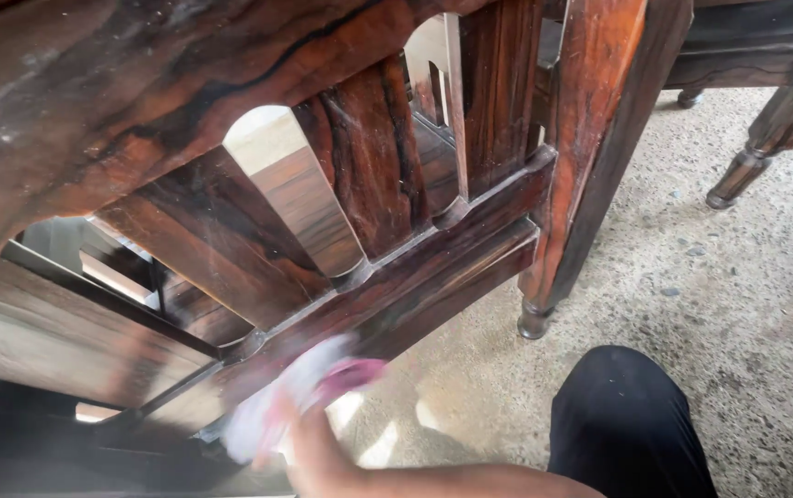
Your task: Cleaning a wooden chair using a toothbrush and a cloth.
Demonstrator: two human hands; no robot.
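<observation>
White-and-pink cloth (295,392) was bunched in my right hand (309,443), pressed against the dark polished wooden chair's lower rail (396,286), mid-wipe; next came steady strokes along it. Left hand unseen.

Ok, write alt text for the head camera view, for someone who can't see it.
One hand, blurred by motion, presses a white and pink cloth against the lower rail of a dark red-brown wooden chair. The person's knee in black trousers shows at the bottom, above a speckled concrete floor.

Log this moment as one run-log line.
hand: holds cloth, blurred | cloth: on chair lower rail | other hand: unseen | knee: right | floor: concrete
</observation>
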